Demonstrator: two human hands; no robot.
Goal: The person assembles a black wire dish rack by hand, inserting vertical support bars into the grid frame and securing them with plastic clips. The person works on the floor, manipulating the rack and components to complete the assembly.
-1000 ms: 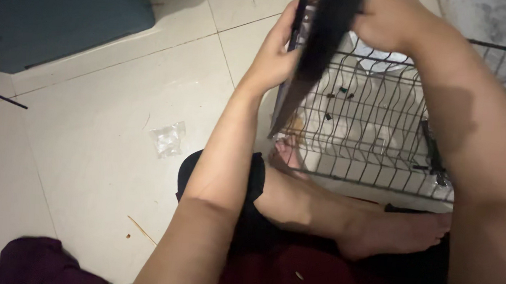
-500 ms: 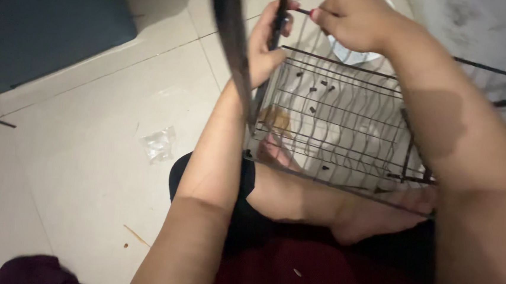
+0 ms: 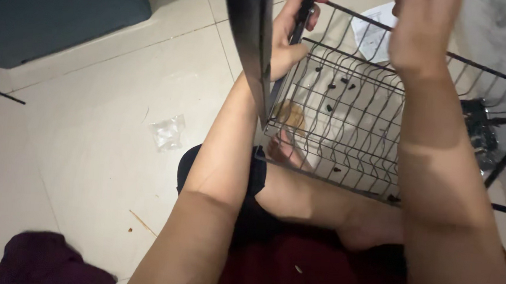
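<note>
Pale tiled floor (image 3: pixel 74 147), a person seated on it with a black wire rack (image 3: pixel 373 121) over the legs.

The flat black panel (image 3: pixel 249 38) stands upright, long axis vertical, just left of the left hand (image 3: pixel 290 35), whose fingers clasp the rack's corner post (image 3: pixel 302 15). The right hand (image 3: pixel 424 29) hovers above the rack; its grip cannot be told. A clear plastic bag (image 3: pixel 167 133) lies well left, a white paper sheet (image 3: pixel 374 32) beyond the rack.

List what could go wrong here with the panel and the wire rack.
The left hand grips the dark panel by a thin edge, so it may slip onto the bare foot below. Small black pieces lie loose under the wire rack and could scatter or get lost.
</note>
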